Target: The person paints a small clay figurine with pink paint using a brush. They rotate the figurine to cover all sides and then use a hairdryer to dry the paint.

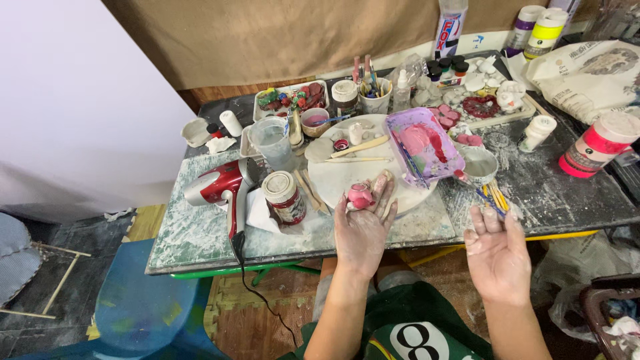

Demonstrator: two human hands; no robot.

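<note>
**Pink, Red and White Dust**

The small pink clay figure [361, 195] matches the pink smears in the purple plastic tray [425, 145]. A glossy red-and-silver hair dryer [217, 186] lies on the dark worktop [200, 233], streaked white. The left hand [363, 230] and right hand [497, 253] are both chalky, pale-dusted. A round white board [400, 183] sits under it all.

The left hand [363, 223] is stretched forward with its back turned up, and its fingers are curled lightly around something small. The left forearm is extended from the lower middle of the view. The right hand [497, 250] is held open with the palm turned up, the fingers spread slightly and empty. Both hands are covered with pale dust.
</note>
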